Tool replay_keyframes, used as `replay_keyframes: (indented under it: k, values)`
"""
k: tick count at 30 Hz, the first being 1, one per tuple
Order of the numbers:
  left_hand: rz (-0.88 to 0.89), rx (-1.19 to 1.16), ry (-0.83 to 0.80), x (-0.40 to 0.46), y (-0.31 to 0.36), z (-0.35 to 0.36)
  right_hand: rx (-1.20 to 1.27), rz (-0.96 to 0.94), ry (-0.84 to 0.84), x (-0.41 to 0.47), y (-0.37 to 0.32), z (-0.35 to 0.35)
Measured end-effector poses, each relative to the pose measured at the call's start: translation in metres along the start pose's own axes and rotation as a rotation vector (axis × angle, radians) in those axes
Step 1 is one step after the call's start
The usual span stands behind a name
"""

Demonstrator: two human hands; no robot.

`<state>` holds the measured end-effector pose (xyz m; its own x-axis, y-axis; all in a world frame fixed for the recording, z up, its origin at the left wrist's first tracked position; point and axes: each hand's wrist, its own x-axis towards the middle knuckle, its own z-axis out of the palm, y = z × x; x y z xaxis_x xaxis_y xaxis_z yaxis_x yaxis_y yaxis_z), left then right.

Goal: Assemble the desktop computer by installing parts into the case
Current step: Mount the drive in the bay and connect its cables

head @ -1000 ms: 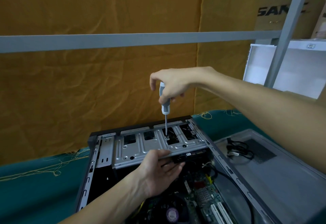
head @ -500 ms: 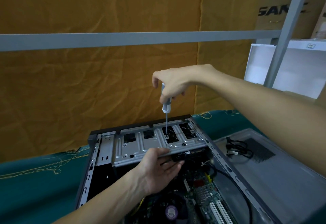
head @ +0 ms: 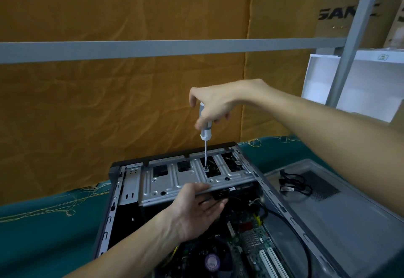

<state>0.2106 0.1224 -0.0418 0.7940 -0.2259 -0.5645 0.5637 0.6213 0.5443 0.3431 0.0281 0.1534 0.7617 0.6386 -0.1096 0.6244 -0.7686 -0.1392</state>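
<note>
Little has shifted since the earlier frames: the right hand (head: 213,105) keeps its fingers curled round the screwdriver (head: 205,128), upright with its tip in a screw (head: 205,168) on the drive bracket (head: 192,176) at the far end of the case (head: 109,210). The left hand (head: 196,208), fingers fairly straight, steadies the bracket's near edge. Whether the screw is seated is hard to tell; probably it is still being driven.

1. The right hand (head: 215,105) is held raised above the left, its fingers curled round a screwdriver (head: 205,128) kept upright, forearm stretched in from the right.
2. The left hand (head: 194,208) is extended palm up, fingers nearly straight, thumb laid on a metal bracket (head: 185,178).
</note>
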Motion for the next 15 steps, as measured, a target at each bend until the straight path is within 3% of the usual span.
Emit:
replay_keyframes:
  k: [5,9,12,15]
  values:
    - [0.003,0.000,0.005,0.001,0.001,-0.001,-0.064,0.008,0.124,0.003,0.000,0.007]
    - [-0.002,0.004,0.000,0.001,0.001,-0.001,0.044,-0.046,0.065,0.000,0.000,0.005]
    - [0.002,0.004,0.004,0.000,0.001,-0.001,-0.188,-0.038,0.232,0.002,0.000,0.011]
    - [-0.002,0.008,0.003,0.000,0.000,-0.001,-0.059,0.009,0.027,-0.001,0.002,0.001]
